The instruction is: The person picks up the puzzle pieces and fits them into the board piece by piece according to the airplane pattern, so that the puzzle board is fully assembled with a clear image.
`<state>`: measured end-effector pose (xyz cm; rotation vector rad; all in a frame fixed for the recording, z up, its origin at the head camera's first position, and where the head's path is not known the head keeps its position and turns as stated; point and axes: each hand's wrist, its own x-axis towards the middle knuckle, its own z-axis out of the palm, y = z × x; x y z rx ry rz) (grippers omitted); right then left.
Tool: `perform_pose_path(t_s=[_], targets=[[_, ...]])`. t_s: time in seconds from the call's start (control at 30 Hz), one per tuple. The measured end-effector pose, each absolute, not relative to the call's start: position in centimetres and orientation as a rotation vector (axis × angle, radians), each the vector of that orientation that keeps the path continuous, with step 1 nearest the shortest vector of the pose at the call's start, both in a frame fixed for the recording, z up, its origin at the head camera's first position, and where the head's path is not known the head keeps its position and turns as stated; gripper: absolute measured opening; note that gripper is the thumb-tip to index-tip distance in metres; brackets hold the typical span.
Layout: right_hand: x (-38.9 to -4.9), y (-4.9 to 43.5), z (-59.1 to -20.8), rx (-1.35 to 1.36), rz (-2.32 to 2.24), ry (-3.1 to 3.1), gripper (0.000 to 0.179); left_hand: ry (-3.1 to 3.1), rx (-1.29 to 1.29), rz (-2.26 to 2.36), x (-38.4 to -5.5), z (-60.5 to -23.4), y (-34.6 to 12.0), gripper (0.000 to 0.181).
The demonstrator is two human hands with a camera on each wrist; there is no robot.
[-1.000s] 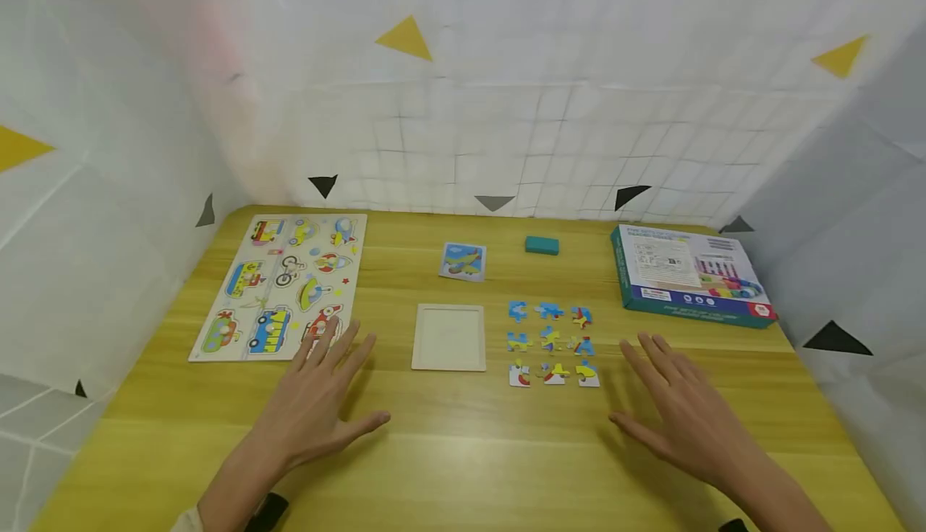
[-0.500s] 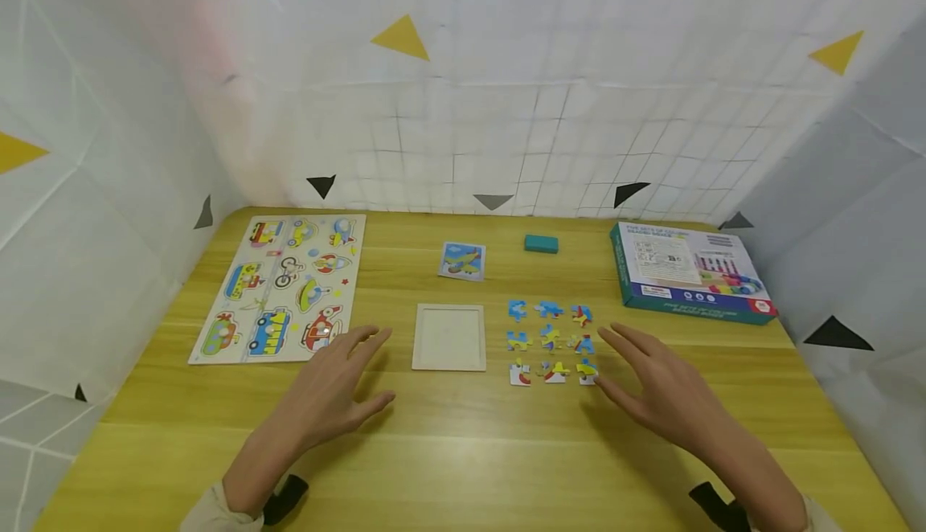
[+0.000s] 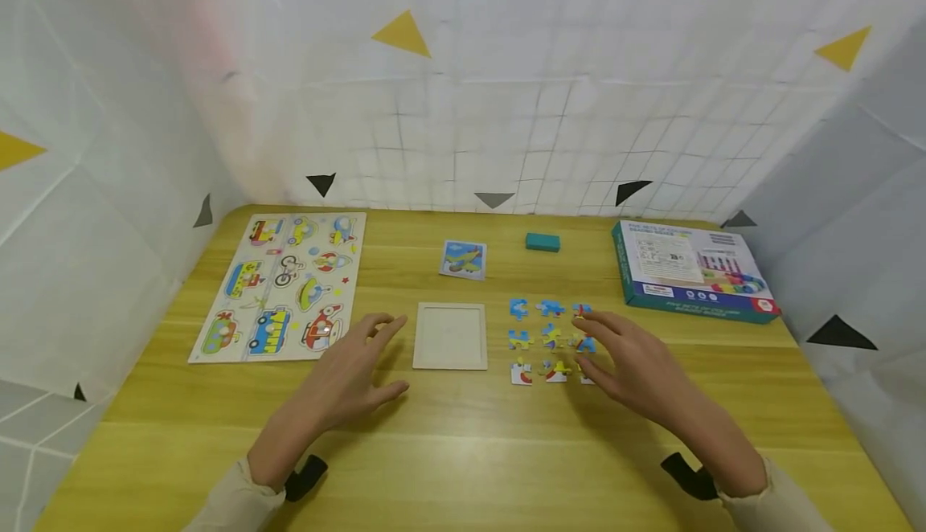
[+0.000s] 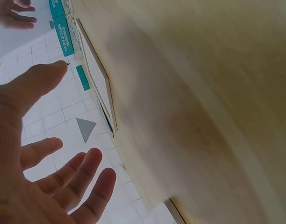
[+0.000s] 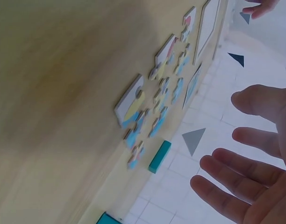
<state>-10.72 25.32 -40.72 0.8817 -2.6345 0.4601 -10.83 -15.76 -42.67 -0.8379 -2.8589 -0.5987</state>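
Jigsaw pieces (image 3: 551, 337) in blue, yellow, red and white lie apart in rows right of a shallow square wooden puzzle tray (image 3: 450, 359). My right hand (image 3: 640, 367) hovers over the right column of pieces, its fingers partly hiding some of them. Nothing is between its thumb and fingers in the right wrist view. My left hand (image 3: 347, 379) is held above the table, left of the tray and apart from it. Its fingers are loosely bent and hold nothing. Behind the tray lies a small picture card (image 3: 463, 260) with a yellow airplane on blue.
A wooden vehicle puzzle board (image 3: 282, 287) lies at the left, close to my left hand. At the back sits a small teal block (image 3: 542, 242). A flat printed box (image 3: 694, 272) lies at the back right. White sheeting (image 3: 463, 98) walls the table.
Both hands have moved inward, toward the middle of the table. The right hand has come from beside the jigsaw pieces to over them. The objects on the table have stayed put.
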Motion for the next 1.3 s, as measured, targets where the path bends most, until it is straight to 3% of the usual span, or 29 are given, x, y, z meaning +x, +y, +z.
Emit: perform_pose_path(t_s=[0.47,1.3], targets=[[-13.3,23.0,-40.9,0.911,0.483,-2.649,0.044,-2.913,-0.832,-0.686,-13.6,-43.4,-14.7,0.097],[-18.1,20.0,-42.0,0.922,0.46,-2.834,0.044,-3.105,-0.802,-0.796,-16.8,-44.4,-12.7,0.116]])
